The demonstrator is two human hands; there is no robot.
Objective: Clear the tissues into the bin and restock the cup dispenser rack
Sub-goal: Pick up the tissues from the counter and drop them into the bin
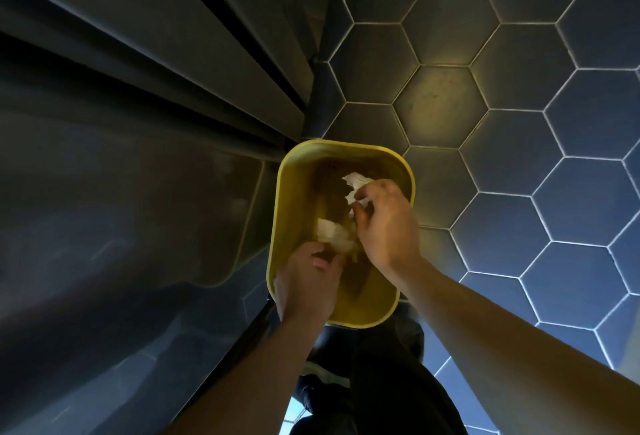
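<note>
Two hands hang over one yellow bin (384, 157) on the tiled floor (519, 88), each with a wad of white tissue. The right hand (384, 223) has its fingertips pinched on a crumpled tissue (356, 185) that pokes out just beyond its knuckles, well inside the rim. The left hand (306, 280) sits over the near rim, its fingers curled loosely around a second tissue (334, 233) just ahead of them; whether that one is truly gripped or already slipping free, I cannot tell.

Both wads look to be above the opening, so letting go should land them inside. The risk, as I judge it, lies with the left one: that hand rides close to the near-left edge, and a light tissue released there could catch the rim or drift out beside the dark cabinet (138, 192). A scrap could also cling to a finger and leave with it.

Count: two hands, two tissues, one bin. No cups or rack show.
</note>
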